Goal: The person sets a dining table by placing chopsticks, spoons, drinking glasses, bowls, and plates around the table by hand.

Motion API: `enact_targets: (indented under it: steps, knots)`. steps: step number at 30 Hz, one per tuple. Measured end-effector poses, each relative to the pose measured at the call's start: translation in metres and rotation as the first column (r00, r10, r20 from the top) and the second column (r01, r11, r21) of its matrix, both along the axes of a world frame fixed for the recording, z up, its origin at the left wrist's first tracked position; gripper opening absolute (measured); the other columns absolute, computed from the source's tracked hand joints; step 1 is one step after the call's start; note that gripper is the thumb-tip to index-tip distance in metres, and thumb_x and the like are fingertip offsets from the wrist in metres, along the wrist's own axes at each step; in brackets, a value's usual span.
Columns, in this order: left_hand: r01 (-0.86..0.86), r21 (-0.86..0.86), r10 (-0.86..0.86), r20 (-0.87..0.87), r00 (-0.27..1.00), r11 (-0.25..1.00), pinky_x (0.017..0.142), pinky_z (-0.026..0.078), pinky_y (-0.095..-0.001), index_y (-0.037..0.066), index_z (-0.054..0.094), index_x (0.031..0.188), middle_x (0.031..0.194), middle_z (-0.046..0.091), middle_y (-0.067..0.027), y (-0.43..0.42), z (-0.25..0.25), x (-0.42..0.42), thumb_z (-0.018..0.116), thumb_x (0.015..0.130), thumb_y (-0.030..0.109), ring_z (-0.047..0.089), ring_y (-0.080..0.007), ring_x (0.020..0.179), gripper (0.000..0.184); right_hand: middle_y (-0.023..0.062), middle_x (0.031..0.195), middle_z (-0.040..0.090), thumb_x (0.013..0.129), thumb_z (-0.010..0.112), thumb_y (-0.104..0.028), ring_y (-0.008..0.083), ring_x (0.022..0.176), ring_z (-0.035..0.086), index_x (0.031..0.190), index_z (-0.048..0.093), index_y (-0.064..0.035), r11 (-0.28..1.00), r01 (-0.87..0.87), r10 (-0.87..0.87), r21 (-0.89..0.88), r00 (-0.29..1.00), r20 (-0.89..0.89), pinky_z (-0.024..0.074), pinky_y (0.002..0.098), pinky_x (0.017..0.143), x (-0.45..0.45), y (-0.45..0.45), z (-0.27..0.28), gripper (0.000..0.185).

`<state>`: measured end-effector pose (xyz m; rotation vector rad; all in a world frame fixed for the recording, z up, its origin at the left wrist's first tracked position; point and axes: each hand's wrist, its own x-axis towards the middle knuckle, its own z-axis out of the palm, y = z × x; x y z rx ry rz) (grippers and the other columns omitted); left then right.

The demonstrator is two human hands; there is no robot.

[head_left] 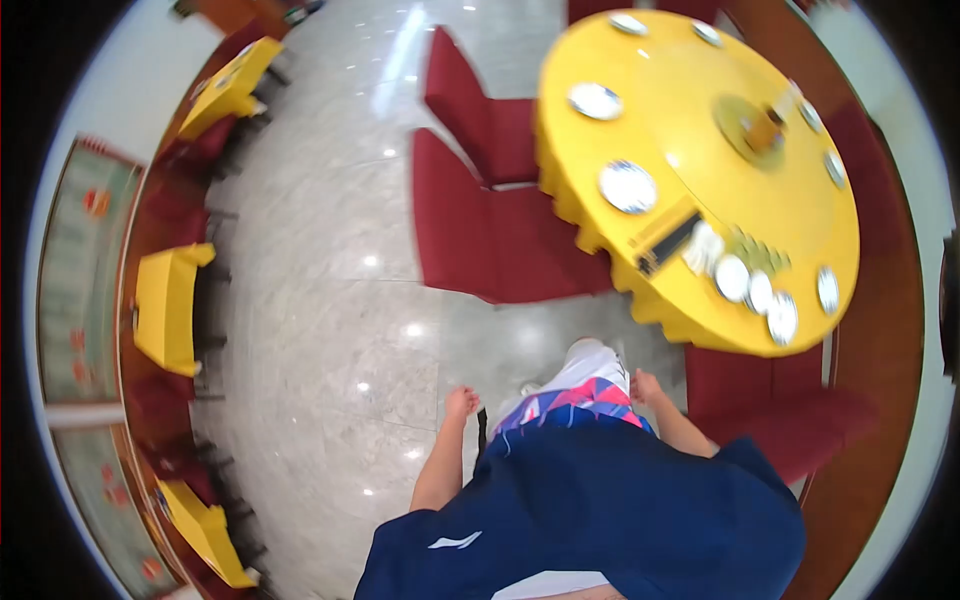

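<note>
My left hand (pixel 462 402) hangs at my side over the floor, its fingers loosely curled with nothing visible in them. A black strap (pixel 482 430) dangles beside it, near my shorts. On the other side, my right hand (pixel 646 386) is beside my hip, fingers curled, and no object shows in it. Ahead of it is a round table (pixel 640 90) with a yellow cloth. Along the near edge of that table lie a black and yellow box (pixel 668 243), white bundled items (pixel 704 248), small green items (pixel 760 250) and several plates (pixel 731 278).
Dark red chairs (pixel 470 230) stand left of the round table, and another red chair (pixel 800 425) is close on my right. A brown object (pixel 765 130) sits at the table's centre. Smaller yellow-covered tables (pixel 168 310) line the left wall. The grey tiled floor (pixel 320 250) is shiny.
</note>
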<state>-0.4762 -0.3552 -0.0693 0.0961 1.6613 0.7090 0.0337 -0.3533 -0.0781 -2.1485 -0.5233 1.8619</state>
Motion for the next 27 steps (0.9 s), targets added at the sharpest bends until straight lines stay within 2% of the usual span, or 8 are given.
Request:
enact_targets:
  steps: [5, 8, 11, 17, 23, 24, 26, 27]
  knots:
    - [0.086, -0.010, -0.083, -0.367, 0.926, 0.996, 0.054, 0.051, -0.0314, 0.004, 0.058, 0.099, 0.078, 0.066, -0.0130, -0.021, 0.006, -0.105, 0.051, 0.088, 0.023, 0.063, -0.0189, 0.060, 0.024, 0.0067, 0.062, 0.060, 0.098, 0.038, -0.041, 0.0139, 0.049, 0.058, 0.088, 0.061, -0.0023, 0.797, -0.483, 0.450, 0.363, 0.876, 0.177, 0.0424, 0.0284, 0.042, -0.127, 0.153, 0.065, 0.047]
    - [-0.084, -0.034, 0.073, -0.249, 0.966, 0.996, 0.046, 0.047, -0.0285, 0.004, 0.057, 0.100, 0.077, 0.066, -0.0150, -0.025, -0.010, -0.138, 0.054, 0.088, 0.025, 0.063, -0.0194, 0.057, 0.024, 0.0023, 0.063, 0.055, 0.100, 0.038, -0.035, 0.0097, 0.049, 0.051, 0.084, 0.058, -0.0061, 0.655, -0.350, 0.389, 0.670, 0.916, 0.098, 0.0416, 0.0244, 0.045, -0.192, 0.266, 0.105, 0.039]
    - [-0.184, -0.172, 0.167, -0.111, 0.980, 0.968, 0.051, 0.048, -0.0290, 0.005, 0.058, 0.101, 0.081, 0.066, -0.0130, -0.021, 0.016, -0.163, 0.057, 0.086, 0.025, 0.064, -0.0184, 0.065, 0.025, 0.0027, 0.068, 0.053, 0.100, 0.040, -0.030, 0.0071, 0.048, 0.050, 0.094, 0.052, -0.0072, 0.669, -0.187, 0.190, 0.719, 0.979, 0.078, 0.0341, 0.0199, 0.040, -0.280, 0.369, 0.165, 0.026]
    - [-0.156, -0.243, 0.103, -0.215, 0.971, 0.958, 0.068, 0.051, -0.0349, 0.005, 0.059, 0.107, 0.090, 0.066, -0.0101, -0.039, 0.062, -0.285, 0.060, 0.085, 0.026, 0.064, -0.0186, 0.082, 0.031, 0.0028, 0.074, 0.047, 0.097, 0.049, -0.025, 0.0106, 0.056, 0.048, 0.104, 0.046, -0.0049, 0.654, 0.060, -0.062, 0.754, 0.998, -0.026, 0.0418, 0.0258, 0.052, -0.406, 0.512, 0.154, 0.021]
    - [-0.284, -0.332, 0.238, -0.172, 0.956, 0.900, 0.072, 0.052, -0.0380, 0.006, 0.058, 0.109, 0.092, 0.066, -0.0119, 0.053, 0.109, -0.400, 0.055, 0.087, 0.023, 0.065, -0.0228, 0.085, 0.028, 0.0057, 0.080, 0.042, 0.087, 0.058, -0.007, 0.0160, 0.074, 0.046, 0.103, 0.042, -0.0037, 0.462, -0.151, -0.275, 0.874, 0.913, 0.303, 0.0418, 0.0301, 0.069, -0.477, 0.536, 0.161, 0.023]
    - [0.081, -0.364, -0.190, -0.274, 0.943, 0.928, 0.072, 0.052, -0.0400, 0.006, 0.058, 0.111, 0.092, 0.066, -0.0137, 0.078, 0.118, -0.413, 0.054, 0.088, 0.021, 0.065, -0.0247, 0.085, 0.028, 0.0057, 0.080, 0.042, 0.087, 0.058, -0.007, 0.0160, 0.074, 0.046, 0.103, 0.042, -0.0037, 0.466, -0.129, -0.327, 0.876, 0.894, 0.305, 0.0418, 0.0301, 0.069, -0.477, 0.537, 0.163, 0.023]
    - [0.456, -0.110, -0.467, -0.297, 0.833, 0.883, 0.070, 0.053, -0.0406, 0.007, 0.059, 0.112, 0.091, 0.065, -0.0150, 0.103, 0.074, -0.470, 0.056, 0.087, 0.019, 0.065, -0.0257, 0.084, 0.028, 0.0056, 0.079, 0.042, 0.085, 0.059, -0.005, 0.0167, 0.073, 0.047, 0.102, 0.043, -0.0044, 0.566, -0.088, -0.333, 0.820, 0.885, 0.325, 0.0427, 0.0307, 0.069, -0.481, 0.532, 0.175, 0.024]
    - [0.266, -0.305, -0.314, -0.120, 0.942, 0.914, 0.068, 0.053, -0.0409, 0.007, 0.059, 0.112, 0.090, 0.065, -0.0151, 0.140, 0.050, -0.492, 0.057, 0.087, 0.019, 0.064, -0.0259, 0.084, 0.028, 0.0056, 0.079, 0.042, 0.085, 0.059, -0.005, 0.0167, 0.073, 0.047, 0.102, 0.043, -0.0044, 0.556, -0.069, -0.406, 0.829, 0.847, 0.343, 0.0427, 0.0307, 0.069, -0.482, 0.529, 0.174, 0.024]
